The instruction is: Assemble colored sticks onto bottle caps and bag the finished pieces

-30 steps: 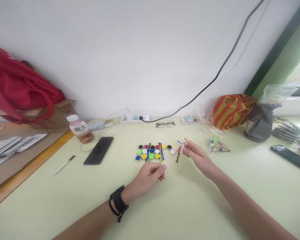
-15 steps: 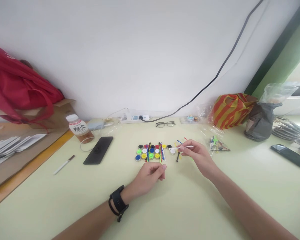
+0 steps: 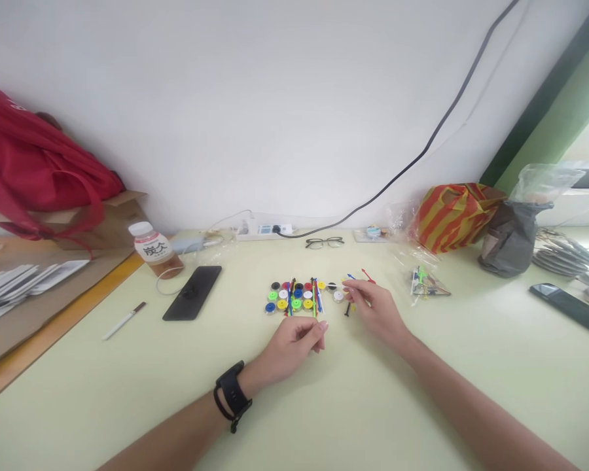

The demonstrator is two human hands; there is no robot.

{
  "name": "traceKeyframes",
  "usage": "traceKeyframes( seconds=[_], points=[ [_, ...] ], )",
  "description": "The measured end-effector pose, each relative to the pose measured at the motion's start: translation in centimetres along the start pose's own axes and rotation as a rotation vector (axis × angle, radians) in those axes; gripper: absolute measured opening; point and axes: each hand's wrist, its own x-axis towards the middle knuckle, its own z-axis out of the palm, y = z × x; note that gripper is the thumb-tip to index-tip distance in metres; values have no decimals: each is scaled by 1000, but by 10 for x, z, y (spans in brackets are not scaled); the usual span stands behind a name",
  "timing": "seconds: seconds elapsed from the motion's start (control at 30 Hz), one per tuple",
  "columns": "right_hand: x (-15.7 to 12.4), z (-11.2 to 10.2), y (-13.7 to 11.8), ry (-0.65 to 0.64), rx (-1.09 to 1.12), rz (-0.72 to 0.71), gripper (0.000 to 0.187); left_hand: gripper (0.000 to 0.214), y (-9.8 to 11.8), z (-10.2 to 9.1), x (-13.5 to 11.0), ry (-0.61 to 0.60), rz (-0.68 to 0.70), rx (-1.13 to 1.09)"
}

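You are working at a group of coloured discs (image 3: 298, 294), which are sitting on the pale green table (image 3: 294, 432) in close rows of blue, yellow, green, white, red and black. Two bundles of thin arrows are lying lengthwise over the group: the left bundle (image 3: 290, 299) is crossing its middle, and the right bundle (image 3: 316, 299) is running closer to its right end.

Your right hand (image 3: 373, 307) is reaching in at the right end of the group, its thumb and fingers narrowing to a pinch on a white arrow (image 3: 334, 286); your hand is hiding most of that arrow, and its pale end is crossing the black disc (image 3: 332, 283) there. Just right of the group, a blue arrow (image 3: 350, 277), a red arrow (image 3: 368, 276) and a black arrow (image 3: 347, 311) are lying around your fingers.

Your left hand (image 3: 297, 343) is curling narrow just in front of the group, thumb against the fingers, and is holding nothing that shows. A black watch (image 3: 234, 392) is circling that wrist.

Left of the group a phone (image 3: 193, 293) is lying, and farther left a bottle (image 3: 154, 248) is standing. Eyeglasses (image 3: 324, 243) are resting behind the group. Right of it, a clear bag of small parts (image 3: 428, 282) is lying, while a striped bag (image 3: 456, 216) is standing farther back on that side.
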Motion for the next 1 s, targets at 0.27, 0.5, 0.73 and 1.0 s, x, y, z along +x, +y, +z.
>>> traceKeyframes(
  seconds=[0.27,0.5,0.73,1.0],
  points=[
    [9,2,6,-36,-154,-127,32,48,0,2,-1,3,8,50],
    [8,5,6,-74,-188,-188,32,47,1,2,1,2,4,66],
    [9,3,9,-69,-228,-197,33,47,1,2,-1,18,-4,54],
    [10,1,5,-96,-259,-245,32,47,0,3,-1,15,-2,55]
  ],
)
